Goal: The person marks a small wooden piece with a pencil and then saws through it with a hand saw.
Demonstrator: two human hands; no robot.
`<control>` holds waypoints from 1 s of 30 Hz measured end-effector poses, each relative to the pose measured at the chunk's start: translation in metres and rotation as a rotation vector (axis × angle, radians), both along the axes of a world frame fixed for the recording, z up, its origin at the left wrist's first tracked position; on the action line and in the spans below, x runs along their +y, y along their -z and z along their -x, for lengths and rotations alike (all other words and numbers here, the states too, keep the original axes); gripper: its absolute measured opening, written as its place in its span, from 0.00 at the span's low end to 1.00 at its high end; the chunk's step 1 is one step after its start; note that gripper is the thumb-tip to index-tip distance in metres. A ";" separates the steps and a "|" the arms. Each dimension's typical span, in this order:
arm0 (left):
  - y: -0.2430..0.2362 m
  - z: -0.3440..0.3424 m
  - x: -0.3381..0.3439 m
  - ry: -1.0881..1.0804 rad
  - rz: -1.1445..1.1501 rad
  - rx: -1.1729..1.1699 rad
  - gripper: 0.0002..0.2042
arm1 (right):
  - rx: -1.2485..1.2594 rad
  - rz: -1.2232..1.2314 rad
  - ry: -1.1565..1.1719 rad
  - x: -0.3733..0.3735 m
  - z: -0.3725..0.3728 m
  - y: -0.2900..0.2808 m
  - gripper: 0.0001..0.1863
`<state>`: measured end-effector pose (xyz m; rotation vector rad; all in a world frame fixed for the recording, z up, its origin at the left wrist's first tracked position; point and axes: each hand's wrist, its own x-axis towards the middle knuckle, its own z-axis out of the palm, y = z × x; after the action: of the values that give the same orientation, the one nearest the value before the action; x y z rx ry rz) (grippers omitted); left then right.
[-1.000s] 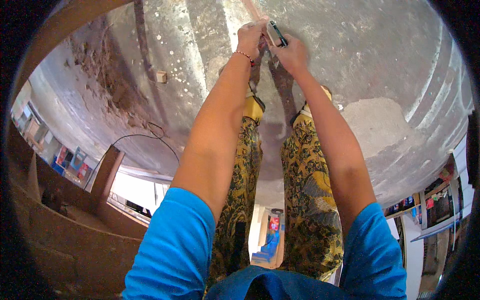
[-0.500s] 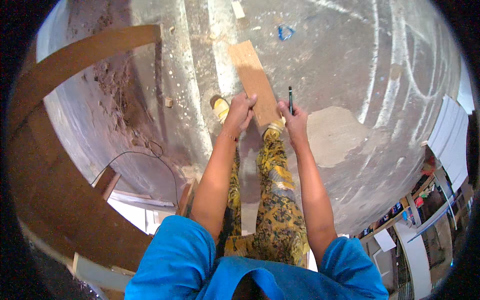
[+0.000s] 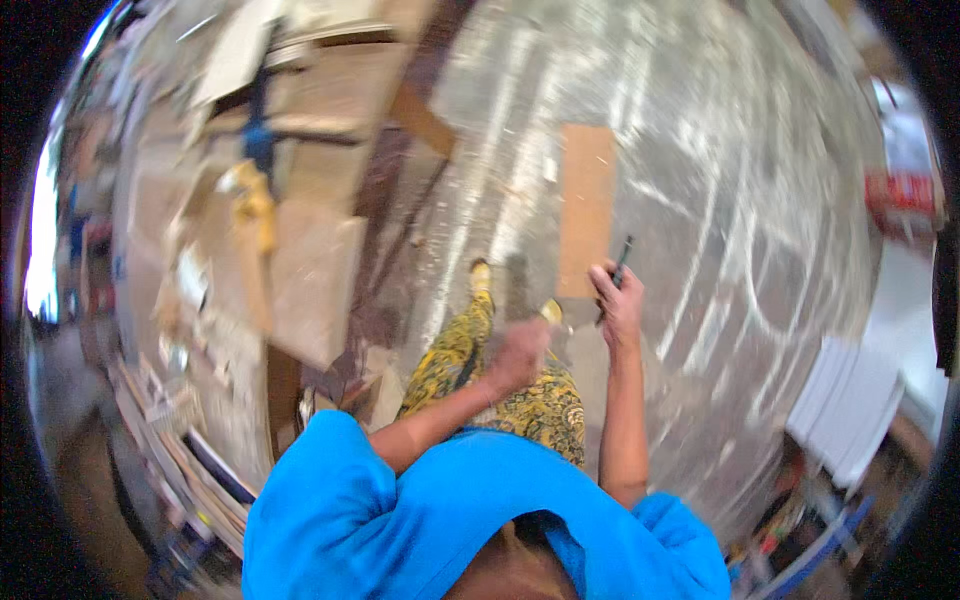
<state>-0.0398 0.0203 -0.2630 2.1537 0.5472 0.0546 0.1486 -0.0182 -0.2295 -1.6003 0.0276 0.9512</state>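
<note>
A flat, light-brown wooden board stretches away over the floor, held at its near right corner by my right hand. The same hand keeps a slim dark pencil between its fingers, its upper end pointing up and away. My left hand is off the board, over my thighs to the left of the board's near end. Motion smears its fingers, and I see nothing held in it.
At left, a workbench carries a yellow-and-black power tool and wooden pieces. White panels are stacked at lower right. A red-marked object sits at far right. The floor has white streaks.
My left hand has let go of the board and drawn back toward my body. My right hand still holds board and pencil. The view has shifted, bringing in the workbench at left.
</note>
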 end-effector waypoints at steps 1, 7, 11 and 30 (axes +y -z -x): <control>-0.026 0.024 -0.018 0.060 -0.048 0.040 0.18 | 0.008 -0.069 -0.034 0.002 0.008 -0.014 0.08; -0.153 0.126 -0.035 -0.231 -0.232 -0.108 0.18 | 0.082 -0.272 -0.419 0.021 0.087 -0.109 0.07; -0.181 0.202 -0.047 -0.514 -0.325 -0.054 0.15 | 0.073 -0.319 -0.641 0.042 0.157 -0.124 0.04; -0.181 0.463 0.066 -1.369 0.277 -0.457 0.06 | -0.650 -0.405 -1.121 0.102 0.503 -0.155 0.26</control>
<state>-0.5030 0.0863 -0.0823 1.0926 1.5098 1.0941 -0.3548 0.0843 -0.0743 -1.4118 -1.5396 1.0782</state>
